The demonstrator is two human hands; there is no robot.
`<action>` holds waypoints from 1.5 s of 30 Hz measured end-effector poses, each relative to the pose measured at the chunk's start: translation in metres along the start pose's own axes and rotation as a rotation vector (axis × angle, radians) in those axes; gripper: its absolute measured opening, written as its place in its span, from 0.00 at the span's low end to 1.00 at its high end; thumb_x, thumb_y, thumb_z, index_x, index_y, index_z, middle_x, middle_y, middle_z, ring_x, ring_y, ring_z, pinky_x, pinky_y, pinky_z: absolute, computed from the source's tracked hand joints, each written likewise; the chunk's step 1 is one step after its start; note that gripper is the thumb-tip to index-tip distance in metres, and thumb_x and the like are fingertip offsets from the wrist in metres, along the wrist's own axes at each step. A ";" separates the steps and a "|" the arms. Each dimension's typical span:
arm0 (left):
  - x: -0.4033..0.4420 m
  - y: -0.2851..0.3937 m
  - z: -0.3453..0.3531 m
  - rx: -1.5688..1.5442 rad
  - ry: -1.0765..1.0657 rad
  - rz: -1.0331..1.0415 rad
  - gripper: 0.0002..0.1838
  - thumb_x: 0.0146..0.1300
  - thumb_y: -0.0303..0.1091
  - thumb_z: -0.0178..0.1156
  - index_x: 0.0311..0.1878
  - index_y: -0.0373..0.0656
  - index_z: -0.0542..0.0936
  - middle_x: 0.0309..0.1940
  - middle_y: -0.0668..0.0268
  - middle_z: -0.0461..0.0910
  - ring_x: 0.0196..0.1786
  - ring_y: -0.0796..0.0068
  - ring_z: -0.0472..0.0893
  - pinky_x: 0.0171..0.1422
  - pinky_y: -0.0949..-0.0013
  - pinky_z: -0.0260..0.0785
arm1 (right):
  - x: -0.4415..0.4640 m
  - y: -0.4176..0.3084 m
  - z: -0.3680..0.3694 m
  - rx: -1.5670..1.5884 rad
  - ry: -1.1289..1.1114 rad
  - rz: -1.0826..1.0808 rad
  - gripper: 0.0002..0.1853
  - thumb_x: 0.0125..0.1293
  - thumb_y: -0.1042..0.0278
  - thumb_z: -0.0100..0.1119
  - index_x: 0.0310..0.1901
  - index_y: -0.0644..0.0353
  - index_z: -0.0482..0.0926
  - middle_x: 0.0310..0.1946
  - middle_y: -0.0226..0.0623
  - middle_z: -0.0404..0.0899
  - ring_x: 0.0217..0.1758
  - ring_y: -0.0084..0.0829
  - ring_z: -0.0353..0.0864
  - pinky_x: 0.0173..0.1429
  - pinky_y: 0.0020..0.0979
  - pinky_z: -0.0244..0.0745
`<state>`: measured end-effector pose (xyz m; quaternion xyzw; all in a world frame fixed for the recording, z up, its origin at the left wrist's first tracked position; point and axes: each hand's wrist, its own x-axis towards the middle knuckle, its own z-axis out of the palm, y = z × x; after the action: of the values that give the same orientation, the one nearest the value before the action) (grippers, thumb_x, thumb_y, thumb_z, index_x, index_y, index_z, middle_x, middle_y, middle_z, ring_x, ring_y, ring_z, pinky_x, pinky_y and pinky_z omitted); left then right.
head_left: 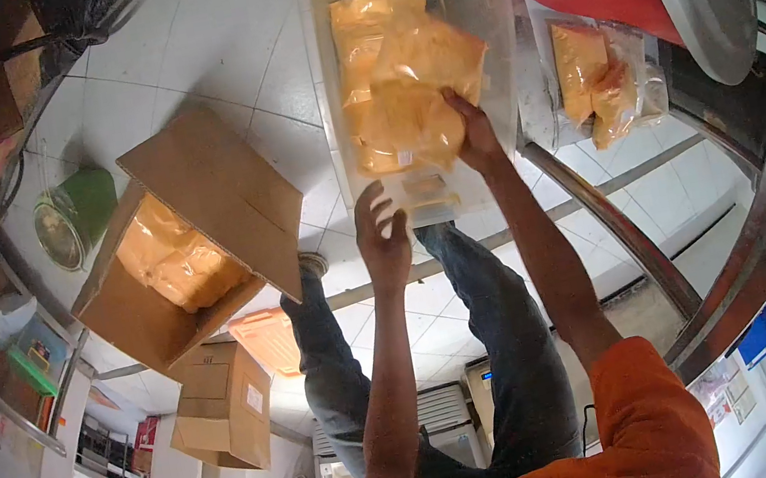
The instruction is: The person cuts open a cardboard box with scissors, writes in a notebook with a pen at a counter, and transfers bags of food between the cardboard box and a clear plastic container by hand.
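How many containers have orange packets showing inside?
3: the large clear tub at top centre, the open cardboard box at left, and the smaller clear container at right. Others may be hidden.

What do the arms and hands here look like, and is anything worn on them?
They are a person's arms in short orange sleeves, with bare forearms. The left hand and right hand wear no gloves; no cables or markings stand out on either.
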<state>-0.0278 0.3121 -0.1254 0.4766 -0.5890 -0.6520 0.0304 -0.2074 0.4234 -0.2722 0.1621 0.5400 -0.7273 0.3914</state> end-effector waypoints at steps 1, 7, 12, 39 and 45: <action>-0.006 -0.010 -0.007 -0.090 -0.001 -0.057 0.27 0.59 0.15 0.56 0.62 0.45 0.69 0.56 0.64 0.72 0.52 0.71 0.78 0.52 0.69 0.72 | 0.014 0.004 0.009 0.040 -0.006 -0.026 0.24 0.69 0.60 0.58 0.63 0.60 0.68 0.54 0.34 0.77 0.58 0.34 0.77 0.60 0.43 0.75; -0.054 0.021 -0.081 -0.297 0.056 -0.306 0.15 0.64 0.22 0.52 0.54 0.39 0.74 0.45 0.65 0.73 0.44 0.75 0.78 0.48 0.72 0.73 | 0.076 0.054 0.067 0.017 -0.041 0.136 0.27 0.67 0.54 0.60 0.64 0.54 0.68 0.49 0.31 0.77 0.48 0.28 0.77 0.56 0.37 0.76; -0.094 0.064 -0.180 -0.464 0.226 -0.180 0.11 0.64 0.27 0.54 0.49 0.39 0.76 0.32 0.68 0.73 0.39 0.75 0.76 0.48 0.69 0.70 | -0.054 0.043 0.166 -0.293 -0.132 0.001 0.21 0.69 0.55 0.57 0.57 0.59 0.70 0.29 0.28 0.72 0.27 0.21 0.72 0.34 0.24 0.74; 0.158 -0.134 -0.429 1.254 0.010 0.001 0.47 0.34 0.49 0.78 0.62 0.53 0.69 0.57 0.61 0.75 0.58 0.57 0.77 0.58 0.55 0.73 | -0.222 0.100 0.349 -1.595 -0.655 -0.422 0.04 0.58 0.74 0.58 0.35 0.57 0.79 0.35 0.37 0.80 0.38 0.38 0.80 0.43 0.39 0.74; 0.143 -0.161 -0.463 1.382 -0.281 -0.280 0.35 0.40 0.58 0.71 0.51 0.47 0.80 0.46 0.57 0.83 0.50 0.56 0.83 0.53 0.55 0.76 | -0.288 0.007 0.268 -0.348 0.334 -0.157 0.06 0.70 0.71 0.54 0.35 0.62 0.74 0.33 0.34 0.71 0.40 0.30 0.74 0.43 0.31 0.73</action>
<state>0.2825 -0.0668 -0.2687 0.3696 -0.7987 -0.1830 -0.4382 0.0320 0.2916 0.0106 0.1676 0.7250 -0.6149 0.2611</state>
